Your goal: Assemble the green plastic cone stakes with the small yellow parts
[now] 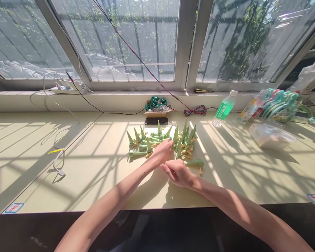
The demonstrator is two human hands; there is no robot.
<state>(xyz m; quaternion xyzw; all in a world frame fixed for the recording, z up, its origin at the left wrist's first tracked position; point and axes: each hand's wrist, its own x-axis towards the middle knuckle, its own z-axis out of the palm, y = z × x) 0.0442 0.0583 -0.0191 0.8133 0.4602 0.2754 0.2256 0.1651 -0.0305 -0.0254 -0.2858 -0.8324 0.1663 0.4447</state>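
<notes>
Sunlight stripes the pale table (94,189) beneath broad windows (133,42), both hands by green cones (188,138)

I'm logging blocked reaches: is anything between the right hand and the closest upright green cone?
Nothing visible stands between the right hand and the closest upright green cone. The left hand is left of that path; a green piece lying flat is to its right.

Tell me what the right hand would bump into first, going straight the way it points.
The right hand would probably meet the left wrist first, though this view leaves their height difference unclear.
</notes>
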